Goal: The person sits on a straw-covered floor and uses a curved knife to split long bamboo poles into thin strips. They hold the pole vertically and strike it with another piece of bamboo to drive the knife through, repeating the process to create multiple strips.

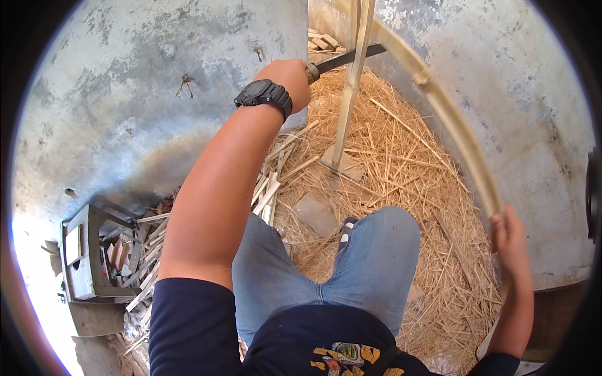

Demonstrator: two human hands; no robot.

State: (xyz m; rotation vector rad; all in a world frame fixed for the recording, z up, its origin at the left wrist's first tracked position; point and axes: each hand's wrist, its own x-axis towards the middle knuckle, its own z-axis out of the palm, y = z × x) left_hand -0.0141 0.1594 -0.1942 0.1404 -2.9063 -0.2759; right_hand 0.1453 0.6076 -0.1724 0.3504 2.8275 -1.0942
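Note:
My left hand [290, 80], with a black watch on its wrist, is closed round the wooden handle of a long knife [338, 61]. Its dark blade crosses an upright bamboo strip [350, 103], and the tip shows on the far side. The strip's lower end rests near a flat block [348, 167] on the floor. Over at the right, my right hand [509, 235] grips the lower end of a second bamboo strip [461, 119]. That one bows in a wide arc from the top of the view; where the two strips meet is out of view.
Fine bamboo shavings [395, 150] cover the floor. Pale split strips [266, 194] lie left of my legs [382, 263]. A worn wooden cabinet [81, 257] stands at the left, with scraps in it. Grey walls [157, 75] rise close on both sides.

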